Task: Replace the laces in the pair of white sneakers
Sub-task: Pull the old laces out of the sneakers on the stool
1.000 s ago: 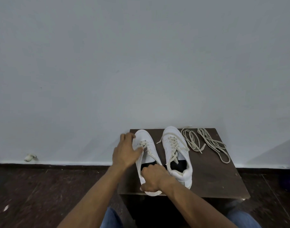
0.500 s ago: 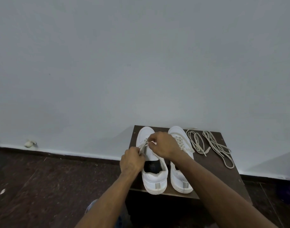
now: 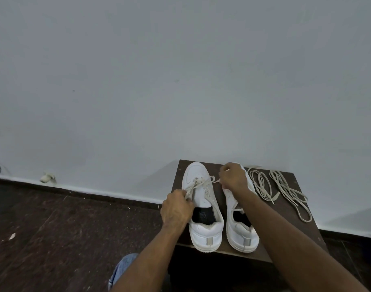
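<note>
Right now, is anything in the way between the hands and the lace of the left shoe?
Nothing visible. The left hand already pinches the lace of the left sneaker, and the right hand holds its other end.

Head view, single, wide-angle: sitting above and behind both hands, facing forward and slightly down toward a wall (image 3: 180, 70). Wall is filling the upper half of the frame; floor (image 3: 64, 228) is running along the lower left. Working area is lying low and right of centre, at arm's reach. Left hand (image 3: 176, 209) and right hand (image 3: 233, 178) are entering from the bottom edge, forearms stretching away from the lens. Table (image 3: 285, 218) is lying beneath and beyond the grip, its far edge meeting the wall. Frame edges are bending, tilting the skirting line. No second view is sharing the scene.
</note>
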The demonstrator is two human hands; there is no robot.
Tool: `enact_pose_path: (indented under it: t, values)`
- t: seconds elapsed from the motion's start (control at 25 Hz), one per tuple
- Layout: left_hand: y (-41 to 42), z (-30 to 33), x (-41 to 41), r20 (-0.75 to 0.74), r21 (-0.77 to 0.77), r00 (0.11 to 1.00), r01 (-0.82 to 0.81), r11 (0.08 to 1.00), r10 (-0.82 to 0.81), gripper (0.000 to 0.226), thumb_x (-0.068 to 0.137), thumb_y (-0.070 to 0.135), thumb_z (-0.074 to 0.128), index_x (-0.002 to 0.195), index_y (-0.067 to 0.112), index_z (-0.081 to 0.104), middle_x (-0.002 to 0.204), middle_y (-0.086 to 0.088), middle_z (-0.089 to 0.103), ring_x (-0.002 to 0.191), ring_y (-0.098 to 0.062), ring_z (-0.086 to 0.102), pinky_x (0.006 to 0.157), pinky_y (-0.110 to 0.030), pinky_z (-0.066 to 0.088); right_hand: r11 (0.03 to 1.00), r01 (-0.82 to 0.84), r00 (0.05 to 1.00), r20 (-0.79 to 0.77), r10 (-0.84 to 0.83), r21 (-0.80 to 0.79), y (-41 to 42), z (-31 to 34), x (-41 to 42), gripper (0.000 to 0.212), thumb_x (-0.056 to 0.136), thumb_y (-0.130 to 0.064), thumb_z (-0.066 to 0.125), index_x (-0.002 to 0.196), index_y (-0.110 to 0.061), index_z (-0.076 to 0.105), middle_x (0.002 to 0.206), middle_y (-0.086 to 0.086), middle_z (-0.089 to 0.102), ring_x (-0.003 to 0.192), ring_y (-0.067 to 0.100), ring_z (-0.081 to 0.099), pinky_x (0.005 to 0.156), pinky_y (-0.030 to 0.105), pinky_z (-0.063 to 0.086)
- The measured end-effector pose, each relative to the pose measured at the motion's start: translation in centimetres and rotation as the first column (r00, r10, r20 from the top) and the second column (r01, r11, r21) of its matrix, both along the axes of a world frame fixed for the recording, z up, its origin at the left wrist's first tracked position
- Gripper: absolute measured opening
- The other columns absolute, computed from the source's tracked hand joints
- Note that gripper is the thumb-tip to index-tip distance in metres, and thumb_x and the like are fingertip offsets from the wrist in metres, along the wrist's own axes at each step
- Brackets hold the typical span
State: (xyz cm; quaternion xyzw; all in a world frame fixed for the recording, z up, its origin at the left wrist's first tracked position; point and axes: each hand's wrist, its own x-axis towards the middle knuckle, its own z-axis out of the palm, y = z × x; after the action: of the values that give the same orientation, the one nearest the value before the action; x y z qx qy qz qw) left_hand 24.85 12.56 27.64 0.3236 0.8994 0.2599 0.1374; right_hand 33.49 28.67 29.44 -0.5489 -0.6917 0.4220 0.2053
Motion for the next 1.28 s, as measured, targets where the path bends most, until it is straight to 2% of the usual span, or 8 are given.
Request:
enact_pose_path:
  t: [0.16,0.28,0.4,0.6,0.76,0.96,1.12,1.28]
  values:
    - [0.2,0.3,0.1,-0.028,-0.030,1.000,0.007,1.000,-0.007,0.019,0.091,0.028,0.053,0.094,0.017,0.069,0.091,-0.004,0.067,0.084,-0.028,0.064,0.068,-0.034,0.050,0.735,-0.629,0.760,0.404,0.509,0.255,-2.4,0.9,-0.6,0.033,0.086,-0.022,0.060,0.117,-0.014,0.066,0.121,0.003,0.063,0.113,0.022,0.058,0.092,0.032,0.047]
    - [-0.1,0.6,0.2,-0.014,-0.042,1.000,-0.002,0.999,0.001,0.023,0.091,0.032,0.051,0.097,0.018,0.068,0.095,-0.005,0.067,0.089,-0.031,0.065,0.072,-0.035,0.050,0.546,-0.778,0.576,0.699,0.423,0.311,-4.6,-0.2,-1.9,0.031,0.091,-0.028,0.052,0.113,-0.010,0.064,0.117,0.007,0.056,0.109,0.028,0.055,0.080,0.039,0.050]
    - [-0.2,0.6,0.3,-0.022,-0.041,1.000,0.012,0.999,-0.012,0.019,0.090,0.028,0.051,0.092,0.017,0.067,0.092,-0.004,0.067,0.083,-0.027,0.064,0.072,-0.035,0.053,0.642,-0.638,0.730,0.599,0.329,0.425,-4.8,-0.4,-2.0,0.024,0.093,-0.024,0.046,0.096,-0.008,0.064,0.103,0.008,0.062,0.094,0.030,0.062,0.069,0.035,0.046]
    - [0.1,0.4,0.4,-0.055,-0.039,0.998,0.016,0.999,-0.018,0.016,0.092,0.026,0.054,0.090,0.016,0.067,0.084,-0.001,0.063,0.072,-0.019,0.056,0.064,-0.031,0.046,0.958,0.115,0.992,0.017,-0.124,0.262,0.3,3.7,1.3,0.018,0.088,-0.018,0.053,0.083,-0.009,0.069,0.081,0.009,0.069,0.084,0.030,0.066,0.067,0.027,0.043]
    - [0.1,0.4,0.4,-0.066,-0.046,0.998,0.018,0.999,-0.021,0.017,0.090,0.024,0.054,0.090,0.015,0.067,0.083,-0.001,0.065,0.073,-0.022,0.059,0.065,-0.032,0.050,0.886,-0.339,0.906,0.365,0.217,0.315,-0.1,2.9,1.7,0.045,0.088,-0.029,0.057,0.131,-0.015,0.053,0.128,0.007,0.055,0.114,0.028,0.057,0.090,0.037,0.045]
    - [-0.1,0.5,0.4,-0.063,-0.058,0.997,0.036,0.998,-0.039,0.018,0.092,0.029,0.053,0.098,0.019,0.068,0.092,-0.003,0.068,0.084,-0.025,0.065,0.072,-0.035,0.054,0.621,-0.709,0.659,0.629,0.412,0.336,-4.3,-0.9,-1.8,0.036,0.090,-0.030,0.052,0.121,-0.014,0.058,0.125,0.008,0.054,0.117,0.027,0.049,0.092,0.040,0.045]
    - [0.0,0.4,0.4,-0.087,-0.068,0.994,0.053,0.996,-0.059,0.016,0.092,0.025,0.054,0.098,0.018,0.067,0.093,-0.003,0.068,0.085,-0.025,0.065,0.070,-0.033,0.051,0.569,-0.693,0.670,0.687,0.282,0.442,-4.4,-0.7,-1.8,0.027,0.094,-0.024,0.045,0.104,-0.009,0.064,0.113,0.007,0.057,0.106,0.028,0.055,0.079,0.038,0.043]
    - [0.1,0.1,0.2,-0.081,-0.055,0.996,0.038,0.998,-0.042,0.016,0.092,0.026,0.054,0.096,0.017,0.067,0.088,-0.002,0.067,0.080,-0.023,0.065,0.072,-0.035,0.056,0.909,-0.095,0.988,0.152,0.035,0.406,-1.3,3.5,-0.1,0.020,0.091,-0.026,0.048,0.078,-0.016,0.059,0.086,0.003,0.064,0.081,0.027,0.061,0.068,0.031,0.043]
